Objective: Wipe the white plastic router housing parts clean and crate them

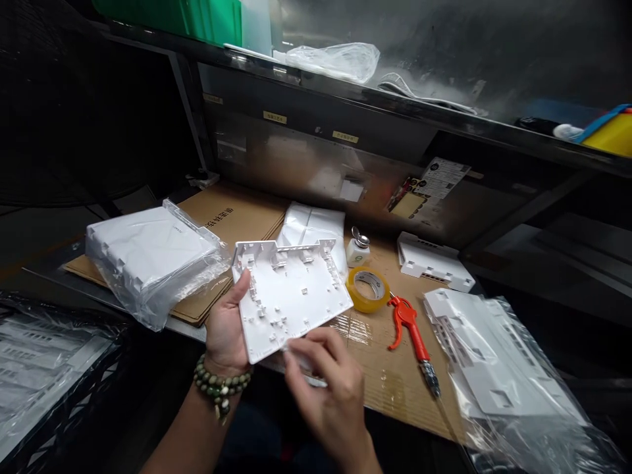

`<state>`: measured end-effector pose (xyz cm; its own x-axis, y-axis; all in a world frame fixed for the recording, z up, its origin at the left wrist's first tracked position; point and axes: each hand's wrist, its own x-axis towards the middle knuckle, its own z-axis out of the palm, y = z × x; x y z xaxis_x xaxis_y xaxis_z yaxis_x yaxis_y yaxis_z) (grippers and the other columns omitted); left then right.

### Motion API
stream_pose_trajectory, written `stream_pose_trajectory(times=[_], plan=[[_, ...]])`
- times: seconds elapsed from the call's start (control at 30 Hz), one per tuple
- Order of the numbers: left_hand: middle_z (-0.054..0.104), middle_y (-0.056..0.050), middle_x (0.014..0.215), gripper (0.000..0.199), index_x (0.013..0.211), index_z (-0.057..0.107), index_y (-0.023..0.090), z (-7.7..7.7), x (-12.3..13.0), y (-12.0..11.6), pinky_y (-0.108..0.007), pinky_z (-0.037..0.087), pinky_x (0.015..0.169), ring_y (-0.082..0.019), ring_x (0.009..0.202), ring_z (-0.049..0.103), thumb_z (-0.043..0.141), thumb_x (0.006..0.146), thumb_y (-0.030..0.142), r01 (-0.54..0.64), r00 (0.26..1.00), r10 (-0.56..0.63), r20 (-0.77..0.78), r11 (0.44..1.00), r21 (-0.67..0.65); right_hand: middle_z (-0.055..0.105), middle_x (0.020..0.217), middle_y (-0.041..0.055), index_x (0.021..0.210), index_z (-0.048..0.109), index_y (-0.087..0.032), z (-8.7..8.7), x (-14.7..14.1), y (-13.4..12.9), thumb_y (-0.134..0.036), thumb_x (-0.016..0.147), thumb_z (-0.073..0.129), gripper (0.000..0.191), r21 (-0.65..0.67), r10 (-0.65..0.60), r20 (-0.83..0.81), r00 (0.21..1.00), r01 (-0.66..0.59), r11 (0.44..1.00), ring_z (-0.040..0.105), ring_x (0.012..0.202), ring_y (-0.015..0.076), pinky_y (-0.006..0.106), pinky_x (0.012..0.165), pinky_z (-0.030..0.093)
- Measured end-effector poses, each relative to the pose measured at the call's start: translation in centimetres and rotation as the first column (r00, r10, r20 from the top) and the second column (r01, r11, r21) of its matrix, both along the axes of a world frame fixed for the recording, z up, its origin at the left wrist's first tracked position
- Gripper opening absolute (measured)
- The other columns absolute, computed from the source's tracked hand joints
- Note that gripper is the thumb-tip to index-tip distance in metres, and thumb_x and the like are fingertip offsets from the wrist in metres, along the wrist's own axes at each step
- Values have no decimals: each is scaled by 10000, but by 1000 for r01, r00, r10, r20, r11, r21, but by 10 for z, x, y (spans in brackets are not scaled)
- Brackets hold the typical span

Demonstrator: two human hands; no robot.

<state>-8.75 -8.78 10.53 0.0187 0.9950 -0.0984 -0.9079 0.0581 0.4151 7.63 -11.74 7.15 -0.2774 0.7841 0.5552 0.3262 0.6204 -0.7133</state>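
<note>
A white moulded plastic housing (301, 286) is held up, tilted, with its inner side of small clips and posts toward me. My left hand (227, 326) grips its left edge, the thumb over the rim and the other fingers hidden behind. At the lower edge, my right hand (326, 375) has its thumb and index finger pinched together against the rim. Whether a small piece is between those fingertips cannot be made out. Behind the housing lies a folded white wrapping (316, 224). Close to its right edge is a roll of yellow tape (368, 289).
A red air blow gun (409, 326) and a pump bottle (358, 250) stand right of centre on cardboard (390, 388). Bagged white housings lie left (148, 247) and right (508, 355); another housing (434, 260) sits behind. A shelf edge (316, 82) crosses above. A crate (54, 375) stands lower left.
</note>
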Motion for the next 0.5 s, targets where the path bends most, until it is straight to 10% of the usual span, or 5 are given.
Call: stream_pose_trajectory(times=[0.2, 0.5], plan=[[622, -56, 1476, 591, 1539, 438, 307, -12, -33, -8, -595, 322, 1197, -330, 1474, 411, 374, 1015, 572, -10, 1000, 10, 2, 994, -111, 636, 950, 41, 977, 793, -252, -3, 65, 38, -260, 906, 743, 87, 9, -436, -102, 894, 439, 899, 623, 778, 146, 247, 618, 539], [651, 81, 1420, 633, 1543, 370, 508, -23, -37, -15, -537, 445, 1156, -280, 1458, 448, 523, 943, 640, -125, 964, 81, -253, 978, -166, 642, 942, 48, 973, 798, -236, -14, 76, 47, -271, 928, 707, 107, -26, -420, -62, 905, 419, 907, 646, 775, 144, 239, 605, 533]])
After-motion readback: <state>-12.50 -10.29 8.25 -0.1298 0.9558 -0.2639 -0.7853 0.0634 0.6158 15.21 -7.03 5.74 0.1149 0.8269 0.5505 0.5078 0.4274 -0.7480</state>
